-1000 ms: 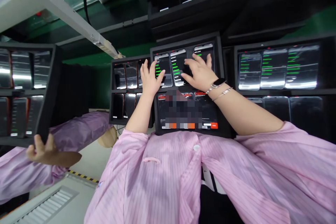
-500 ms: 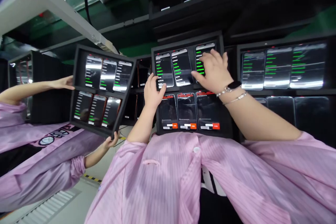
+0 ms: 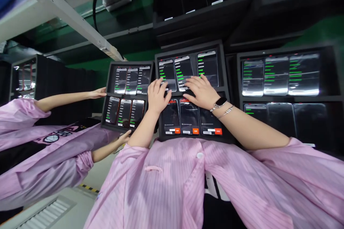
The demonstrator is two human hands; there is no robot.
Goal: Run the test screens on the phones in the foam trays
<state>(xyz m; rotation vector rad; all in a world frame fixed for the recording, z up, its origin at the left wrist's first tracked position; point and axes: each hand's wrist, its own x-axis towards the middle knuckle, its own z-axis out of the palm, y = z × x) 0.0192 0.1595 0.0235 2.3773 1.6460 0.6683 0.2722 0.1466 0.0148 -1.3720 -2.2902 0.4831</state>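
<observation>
Fingers (image 3: 160, 86) of the left hand (image 3: 158, 98) lie spread apart, clamped on nothing, at the middle bar of a black tray (image 3: 188, 50) holding six smartphones (image 3: 189, 111). The right hand (image 3: 201, 93), a smartwatch (image 3: 221, 102) on its wrist, lies flat across the same phones, its fingers also apart. Just left, a co-worker's hand (image 3: 97, 93) and other hand (image 3: 124, 136) hold the edges of a tilted second tray (image 3: 131, 63) of phones. Another tray (image 3: 331, 71) stands to the right.
</observation>
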